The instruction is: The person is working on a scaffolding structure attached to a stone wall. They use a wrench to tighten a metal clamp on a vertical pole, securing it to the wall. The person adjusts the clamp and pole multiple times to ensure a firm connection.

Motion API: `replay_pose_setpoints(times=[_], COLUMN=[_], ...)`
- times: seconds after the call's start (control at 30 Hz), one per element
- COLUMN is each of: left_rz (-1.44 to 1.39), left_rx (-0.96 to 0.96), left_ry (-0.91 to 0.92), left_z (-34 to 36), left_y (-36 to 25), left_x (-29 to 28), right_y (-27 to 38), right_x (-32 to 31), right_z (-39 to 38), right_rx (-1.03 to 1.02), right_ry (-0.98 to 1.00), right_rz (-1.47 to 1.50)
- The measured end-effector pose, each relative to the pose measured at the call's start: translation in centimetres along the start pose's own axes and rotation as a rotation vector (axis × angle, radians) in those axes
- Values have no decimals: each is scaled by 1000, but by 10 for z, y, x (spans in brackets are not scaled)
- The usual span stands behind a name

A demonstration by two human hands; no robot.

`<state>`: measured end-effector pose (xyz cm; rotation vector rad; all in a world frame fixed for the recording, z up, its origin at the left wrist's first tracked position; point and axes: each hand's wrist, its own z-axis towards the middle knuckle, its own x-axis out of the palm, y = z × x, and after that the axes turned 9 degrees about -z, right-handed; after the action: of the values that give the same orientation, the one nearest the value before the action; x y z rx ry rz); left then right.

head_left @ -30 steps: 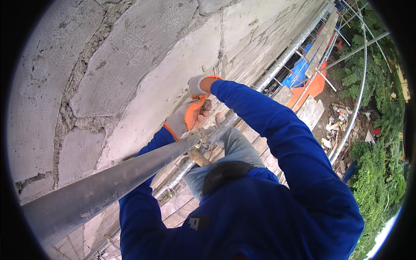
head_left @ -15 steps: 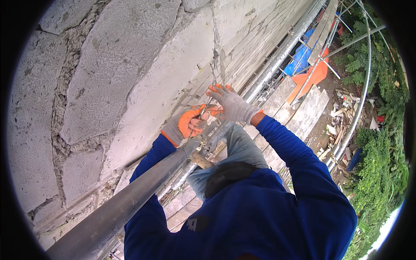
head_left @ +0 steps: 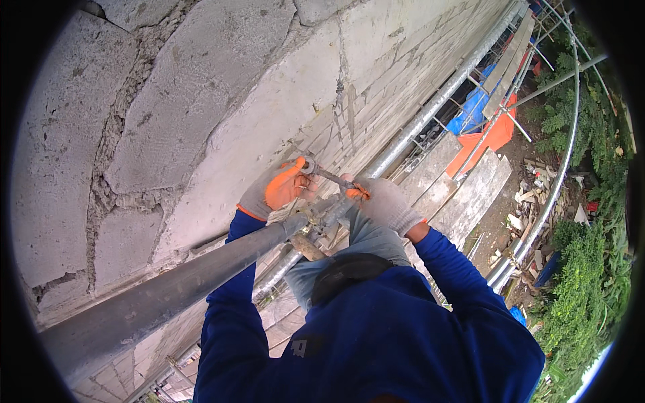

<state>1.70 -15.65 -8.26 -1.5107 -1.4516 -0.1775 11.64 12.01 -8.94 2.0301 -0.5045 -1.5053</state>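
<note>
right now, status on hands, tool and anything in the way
Left hand and right hand both on metal tool. Tool bridging the gap between them. Grey pipe crossing in front of left sleeve.

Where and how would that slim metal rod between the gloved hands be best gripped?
Probably mid-length on the slim metal rod, from above, the camera's side: that straight stretch is bare between the left hand, at the rod's rounded end, and the right hand, at the other. It slants down rightward in the picture, so a pinch across that slant looks surest.

Soft daylight; wall bright; sky patch washed out; edges bowed (corners black).
</note>
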Motion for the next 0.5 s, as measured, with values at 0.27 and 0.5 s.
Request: replay_pose_setpoints(times=[0.27, 0.5], left_rz=[-39, 202], left_rx=[219, 138], left_ry=[-51, -120], left_z=[-4, -2], left_y=[-1, -3], left_x=[10, 15], right_y=[-31, -30], right_x=[31, 35], right_z=[65, 86], right_rx=[-262, -319], right_ry=[-20, -69], right_rz=[126, 44])
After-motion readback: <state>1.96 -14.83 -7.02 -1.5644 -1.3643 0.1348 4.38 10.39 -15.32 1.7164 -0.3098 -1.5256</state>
